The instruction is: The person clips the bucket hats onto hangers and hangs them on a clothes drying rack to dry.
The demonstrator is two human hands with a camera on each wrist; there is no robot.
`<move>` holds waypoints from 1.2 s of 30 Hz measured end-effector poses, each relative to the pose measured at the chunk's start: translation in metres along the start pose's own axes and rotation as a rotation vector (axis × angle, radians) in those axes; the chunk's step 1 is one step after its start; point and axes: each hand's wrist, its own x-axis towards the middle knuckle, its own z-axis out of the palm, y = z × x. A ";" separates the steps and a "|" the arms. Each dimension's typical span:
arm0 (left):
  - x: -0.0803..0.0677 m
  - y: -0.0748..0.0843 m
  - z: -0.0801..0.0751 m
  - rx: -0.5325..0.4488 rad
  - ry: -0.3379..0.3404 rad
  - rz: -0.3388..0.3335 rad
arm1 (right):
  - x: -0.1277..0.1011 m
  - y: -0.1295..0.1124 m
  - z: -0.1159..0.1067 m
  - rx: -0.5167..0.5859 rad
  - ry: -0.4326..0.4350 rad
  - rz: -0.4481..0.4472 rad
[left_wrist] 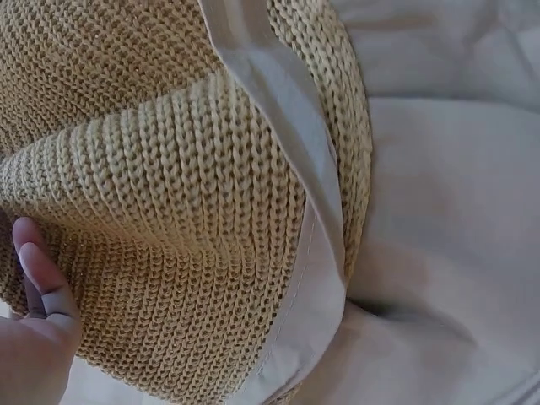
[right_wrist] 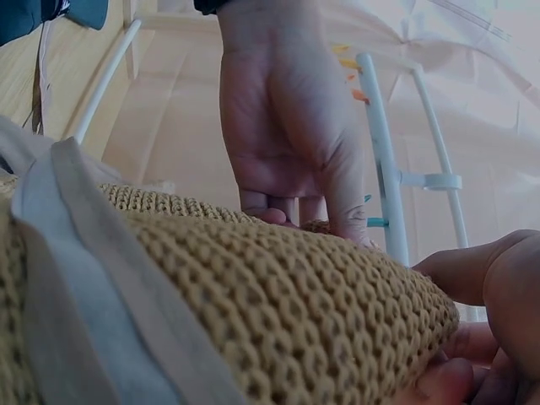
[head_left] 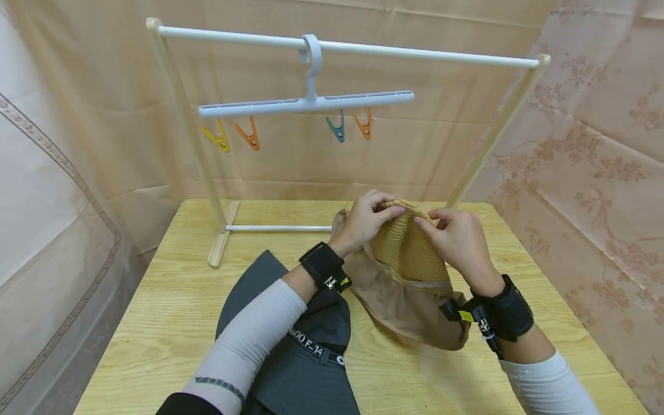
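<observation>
Woven straw hat (head_left: 407, 248) with a tan cloth brim, lifted just in front of the rack's (head_left: 178, 115) base bar, over the table (head_left: 166, 323). The left hand (head_left: 360, 222) and right hand (head_left: 459, 239) each pinch the top edge of the knit crown, thumbs in front and fingers curled behind. The weave folds and sags between the grips, so the hat likely handles as light, soft and floppy, not slippery; the firmer banded seam above the brim looks the better hold. A grey hat (head_left: 301, 357) lies nearer the person; a clip hanger (head_left: 306, 104) hangs from the rack's top rail.
</observation>
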 end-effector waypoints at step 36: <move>0.011 -0.005 -0.021 0.058 0.059 0.022 | 0.050 -0.006 -0.004 -0.010 -0.008 -0.066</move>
